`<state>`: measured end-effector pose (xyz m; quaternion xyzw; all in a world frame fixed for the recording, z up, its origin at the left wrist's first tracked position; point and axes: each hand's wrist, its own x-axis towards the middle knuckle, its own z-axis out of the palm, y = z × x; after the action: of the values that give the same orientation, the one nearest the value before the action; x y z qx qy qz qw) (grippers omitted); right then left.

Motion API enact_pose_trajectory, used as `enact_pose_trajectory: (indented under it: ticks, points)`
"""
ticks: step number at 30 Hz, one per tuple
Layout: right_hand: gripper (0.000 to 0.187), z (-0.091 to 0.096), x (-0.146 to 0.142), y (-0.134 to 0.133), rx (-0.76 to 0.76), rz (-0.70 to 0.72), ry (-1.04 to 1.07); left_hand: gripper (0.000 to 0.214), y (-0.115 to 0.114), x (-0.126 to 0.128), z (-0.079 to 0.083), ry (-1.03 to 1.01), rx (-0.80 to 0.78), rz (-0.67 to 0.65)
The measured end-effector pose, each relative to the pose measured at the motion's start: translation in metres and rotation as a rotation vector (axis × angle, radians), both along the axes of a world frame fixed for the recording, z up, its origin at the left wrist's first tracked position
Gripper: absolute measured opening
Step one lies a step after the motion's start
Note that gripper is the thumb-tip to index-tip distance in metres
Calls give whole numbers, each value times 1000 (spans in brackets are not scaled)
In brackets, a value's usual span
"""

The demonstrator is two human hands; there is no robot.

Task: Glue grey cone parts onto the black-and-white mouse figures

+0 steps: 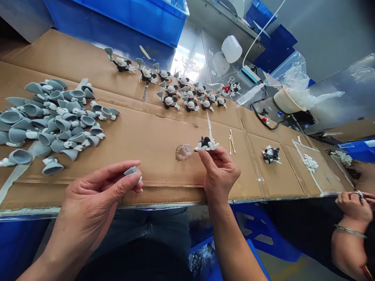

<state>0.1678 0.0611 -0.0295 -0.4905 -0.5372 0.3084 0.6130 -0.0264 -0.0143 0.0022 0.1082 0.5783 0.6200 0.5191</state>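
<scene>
Between the thumb and fingers of my left hand (99,195) is a small grey-and-white part (131,170), mostly covered by the fingers. My right hand (219,171) pinches a black-and-white mouse figurine (205,143) just above the cardboard. A pointed white piece (209,124) rises behind that figurine; I cannot tell whether the hand holds it too. Left of the right hand, a small clear cup (185,150) sits on a wet-looking patch. Two cotton swabs (231,141) lie to the right of it. Beyond my left hand spreads a heap of grey cone parts with white hands (63,125).
Several mouse figurines with grey cones (170,102) stand in rows at the back. A blue bin (123,19) is behind them. Rightward lie a figurine cluster (271,154) and small white pieces (309,163). A co-worker's hand (356,207) is at far right. Cardboard (140,132) covers the table.
</scene>
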Motion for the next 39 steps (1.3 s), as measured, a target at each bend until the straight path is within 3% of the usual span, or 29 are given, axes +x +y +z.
enact_pose_trajectory:
  ticks: [9, 17, 39]
  points:
    - [20, 0, 0, 0, 64, 51, -62, 30, -16, -11, -8, -39, 68, -81]
    - [21, 3, 1, -2, 62, 24, -219, 23, -16, -11, -11, -16, 121, -87]
    - [23, 4, 0, -2, 89, -10, -251, 19, -17, -11, -10, 9, 147, -101]
